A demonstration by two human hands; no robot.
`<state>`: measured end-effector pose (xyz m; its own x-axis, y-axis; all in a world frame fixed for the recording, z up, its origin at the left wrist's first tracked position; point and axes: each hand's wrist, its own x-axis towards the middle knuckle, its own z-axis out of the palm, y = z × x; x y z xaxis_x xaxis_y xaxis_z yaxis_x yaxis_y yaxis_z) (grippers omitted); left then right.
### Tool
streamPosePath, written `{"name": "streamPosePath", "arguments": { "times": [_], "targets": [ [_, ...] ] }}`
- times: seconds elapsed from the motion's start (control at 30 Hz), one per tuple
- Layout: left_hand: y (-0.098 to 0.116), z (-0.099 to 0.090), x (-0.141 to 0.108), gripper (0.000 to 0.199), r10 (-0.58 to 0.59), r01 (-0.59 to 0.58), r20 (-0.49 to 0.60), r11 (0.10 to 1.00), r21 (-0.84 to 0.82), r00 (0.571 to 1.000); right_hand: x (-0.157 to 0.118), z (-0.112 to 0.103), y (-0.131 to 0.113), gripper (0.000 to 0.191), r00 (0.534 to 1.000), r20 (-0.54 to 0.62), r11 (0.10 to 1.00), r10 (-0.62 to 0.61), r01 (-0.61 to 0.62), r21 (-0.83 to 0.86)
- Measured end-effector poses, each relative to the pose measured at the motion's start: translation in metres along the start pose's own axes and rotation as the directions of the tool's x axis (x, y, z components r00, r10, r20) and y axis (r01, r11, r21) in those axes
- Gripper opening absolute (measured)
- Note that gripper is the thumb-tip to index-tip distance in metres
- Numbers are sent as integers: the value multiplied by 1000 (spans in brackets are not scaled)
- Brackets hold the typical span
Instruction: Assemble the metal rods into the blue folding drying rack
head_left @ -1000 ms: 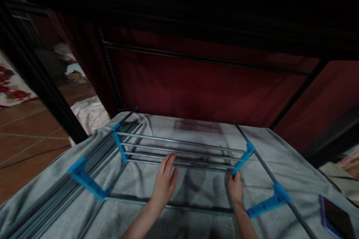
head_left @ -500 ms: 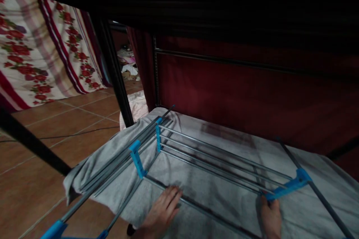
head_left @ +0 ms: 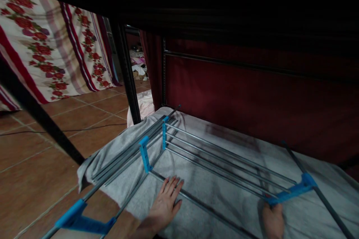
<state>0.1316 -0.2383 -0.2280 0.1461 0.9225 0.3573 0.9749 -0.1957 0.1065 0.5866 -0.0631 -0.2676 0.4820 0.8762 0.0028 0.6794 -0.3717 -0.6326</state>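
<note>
A rack of thin grey metal tubes (head_left: 218, 152) joined by blue plastic brackets lies on grey cloth. My left hand (head_left: 165, 205) rests palm down with fingers stretched across the front tube (head_left: 202, 206), not wrapped round it. At the right, my right hand (head_left: 272, 219) pinches the lower end of a blue bracket (head_left: 291, 191); its fingertips are partly hidden there. Two more blue brackets, a front one (head_left: 144, 155) and a rear one (head_left: 164, 134), stand upright at the rack's left end. Another blue bracket (head_left: 84, 221) sits lower left, beyond the cloth's edge.
Several loose tubes (head_left: 131, 151) lie along the left side of the grey cloth (head_left: 224, 190). Black metal posts (head_left: 129, 78) and a dark overhead surface (head_left: 213, 3) frame the space. Behind hangs a dark red curtain (head_left: 238, 97). Tiled floor (head_left: 56, 157) with a cable lies left.
The view has shifted, so the scene sits slightly further right. My left hand's fingers are more spread on the tube. My right hand remains at the same bracket.
</note>
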Motion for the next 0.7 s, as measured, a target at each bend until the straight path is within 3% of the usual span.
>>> {"name": "streamPosePath", "arguments": {
  "times": [0.23, 0.5, 0.7],
  "targets": [
    [2, -5, 0, 68, -14, 15, 32, 999, -39, 999, 0, 2, -5, 30, 1000, 9, 998, 7, -6, -67],
    [7, -11, 2, 61, -27, 27, 0, 998, -65, 1000, -7, -3, -25, 38, 998, -1, 998, 55, -55, 23],
    [8, -13, 3, 55, -26, 26, -2, 999, -40, 1000, -8, -1, -31, 29, 996, -15, 996, 85, -84, 36]
  ]
}}
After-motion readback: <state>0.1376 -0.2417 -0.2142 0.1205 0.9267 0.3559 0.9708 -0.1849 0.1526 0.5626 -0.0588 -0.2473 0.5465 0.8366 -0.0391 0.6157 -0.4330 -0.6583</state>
